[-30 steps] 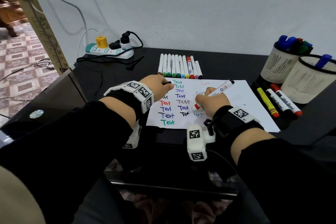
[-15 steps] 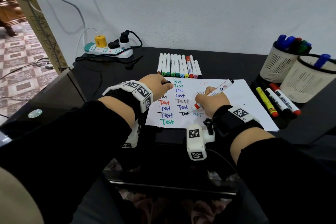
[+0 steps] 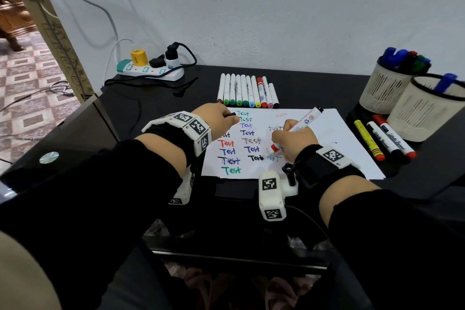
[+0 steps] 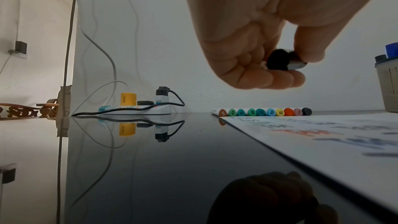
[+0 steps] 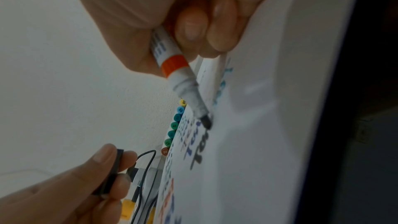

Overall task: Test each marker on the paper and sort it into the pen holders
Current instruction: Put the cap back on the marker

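My right hand (image 3: 292, 142) grips a white marker (image 3: 300, 124) with an orange band, its dark tip (image 5: 207, 123) touching the white paper (image 3: 334, 138) among several coloured "Test" words. My left hand (image 3: 217, 121) rests at the paper's left edge and pinches the marker's black cap (image 4: 280, 61) between thumb and fingers. The same cap (image 5: 111, 173) shows in the right wrist view. A row of capped markers (image 3: 247, 92) lies beyond the paper. Two mesh pen holders (image 3: 387, 88) (image 3: 427, 111) stand at the right, holding markers.
Three markers (image 3: 383, 139) lie on the black table (image 3: 156, 113) between the paper and the holders. A power strip (image 3: 151, 70) with plugs and cables sits at the back left by the wall. The table's left edge drops to a tiled floor.
The right hand and marker have shifted slightly down the paper while writing. The left hand has stayed put, holding the cap.
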The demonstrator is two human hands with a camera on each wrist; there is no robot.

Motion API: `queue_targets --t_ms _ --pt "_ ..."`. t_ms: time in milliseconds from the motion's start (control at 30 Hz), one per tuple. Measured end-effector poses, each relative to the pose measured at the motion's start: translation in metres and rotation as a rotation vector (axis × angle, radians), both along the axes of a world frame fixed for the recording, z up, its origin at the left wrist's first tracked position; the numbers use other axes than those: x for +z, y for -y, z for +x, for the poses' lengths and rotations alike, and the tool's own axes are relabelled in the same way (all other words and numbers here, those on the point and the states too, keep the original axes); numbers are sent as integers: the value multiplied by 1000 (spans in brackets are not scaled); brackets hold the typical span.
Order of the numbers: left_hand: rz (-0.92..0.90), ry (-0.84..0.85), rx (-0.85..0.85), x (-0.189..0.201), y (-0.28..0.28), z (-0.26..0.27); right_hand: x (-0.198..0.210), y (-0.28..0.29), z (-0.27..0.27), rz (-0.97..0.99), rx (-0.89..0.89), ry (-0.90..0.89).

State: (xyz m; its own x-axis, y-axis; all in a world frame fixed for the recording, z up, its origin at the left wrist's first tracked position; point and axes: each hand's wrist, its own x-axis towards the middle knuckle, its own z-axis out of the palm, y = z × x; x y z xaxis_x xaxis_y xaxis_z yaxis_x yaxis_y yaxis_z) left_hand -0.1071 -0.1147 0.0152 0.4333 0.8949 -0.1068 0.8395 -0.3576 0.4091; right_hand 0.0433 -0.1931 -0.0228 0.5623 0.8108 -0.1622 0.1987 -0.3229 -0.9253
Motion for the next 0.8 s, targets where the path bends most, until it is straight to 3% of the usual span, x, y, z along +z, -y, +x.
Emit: queue_targets --t_ms 400,600,800 --pt "-100 114 -106 0 3 -2 15 -2 11 -119 -71 -270" --pt "-167 231 -113 -3 2 -1 41 -15 13 86 -48 -392" --pt "-215 323 -137 -4 3 -1 48 -28 -2 178 21 -290"
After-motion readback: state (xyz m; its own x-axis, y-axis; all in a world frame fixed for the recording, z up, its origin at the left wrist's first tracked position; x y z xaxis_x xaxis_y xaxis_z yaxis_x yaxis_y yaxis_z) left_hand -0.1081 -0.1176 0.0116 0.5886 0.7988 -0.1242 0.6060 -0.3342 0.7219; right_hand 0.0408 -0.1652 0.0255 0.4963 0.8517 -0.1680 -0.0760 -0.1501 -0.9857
